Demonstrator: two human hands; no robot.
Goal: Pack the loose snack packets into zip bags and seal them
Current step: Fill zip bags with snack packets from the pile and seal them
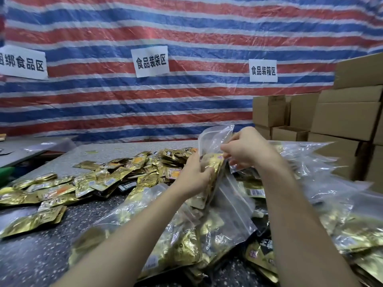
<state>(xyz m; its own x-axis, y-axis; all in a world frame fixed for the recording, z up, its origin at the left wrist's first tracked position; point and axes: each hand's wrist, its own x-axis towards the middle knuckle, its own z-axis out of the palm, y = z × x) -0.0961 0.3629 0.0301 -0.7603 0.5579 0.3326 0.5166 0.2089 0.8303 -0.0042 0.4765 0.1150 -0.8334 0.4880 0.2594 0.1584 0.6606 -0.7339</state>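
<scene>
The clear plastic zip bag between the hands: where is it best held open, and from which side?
Probably its top rim, pinched from the right. The clear plastic zip bag stands mouth upward, the left hand feeds gold foil packets in from the left, and the right hand has its grip near that rim.

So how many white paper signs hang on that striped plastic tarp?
3: left white paper sign, cut by the frame edge; middle sign; right sign. Others may lie out of view.

Gold foil snack packets (51, 189) (some with orange patches) lie on a grey speckled table (41, 255) before a red-white-and-blue striped tarpaulin (186, 34).
</scene>
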